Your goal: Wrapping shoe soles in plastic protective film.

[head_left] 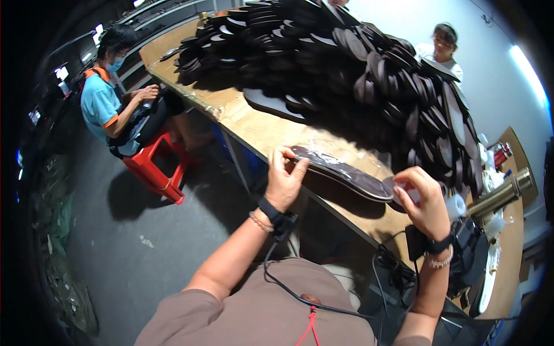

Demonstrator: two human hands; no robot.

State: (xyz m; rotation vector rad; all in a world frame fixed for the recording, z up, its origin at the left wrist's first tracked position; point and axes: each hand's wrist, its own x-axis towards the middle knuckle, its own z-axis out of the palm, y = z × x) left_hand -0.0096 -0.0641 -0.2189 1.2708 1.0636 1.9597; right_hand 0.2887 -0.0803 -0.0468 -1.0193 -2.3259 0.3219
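A dark shoe sole (355,177) with a pale edge and a shiny, film-like glare on its top is held over the near edge of the table. My left hand (284,180) is closed on its left end, thumb and fingers pinching it. At its right end is my right hand (426,199), the fingers curled and the thumb close to the tip. A faint translucent patch shows between these fingers, but I cannot make out what it is. Beyond the sole lies a large heap of similar dark soles (277,57).
The wooden table (231,112) runs from upper left to lower right. At right are a brass-coloured cylinder (501,193), a translucent plastic roll (455,206) and black cables (392,262). One person (104,104) sits on a red stool (154,167); another person (441,52) is behind the heap.
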